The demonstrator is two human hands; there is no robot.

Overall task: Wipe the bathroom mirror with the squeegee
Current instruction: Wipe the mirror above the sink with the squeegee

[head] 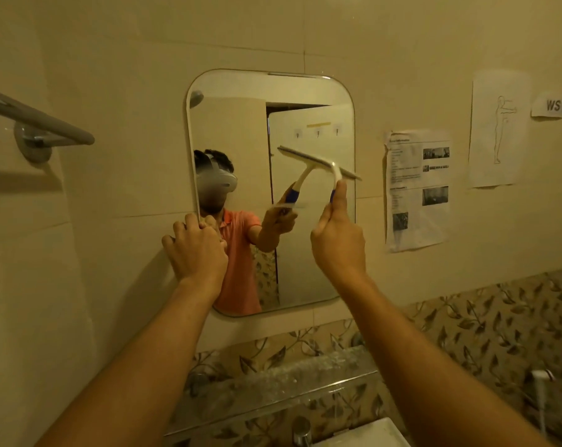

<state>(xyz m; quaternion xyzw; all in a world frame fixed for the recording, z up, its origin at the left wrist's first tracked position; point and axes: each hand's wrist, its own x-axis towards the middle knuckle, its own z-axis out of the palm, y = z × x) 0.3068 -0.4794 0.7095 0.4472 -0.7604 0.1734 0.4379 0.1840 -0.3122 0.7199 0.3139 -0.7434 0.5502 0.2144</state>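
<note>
A rounded rectangular mirror (308, 272) hangs on the beige tiled wall. My right hand (337, 240) grips the blue and white handle of a squeegee (336, 171). Its blade lies tilted against the glass at the mirror's right side, about mid-height, sloping down to the right. My left hand (197, 248) holds the mirror's left edge low down, fingers curled around the rim. The glass reflects a person in an orange shirt and the squeegee.
A grey towel bar (37, 119) juts from the wall at the left. Paper sheets (416, 191) are taped to the wall right of the mirror. Below are a glass shelf (282, 382), a tap (300, 430) and a white basin (366, 435).
</note>
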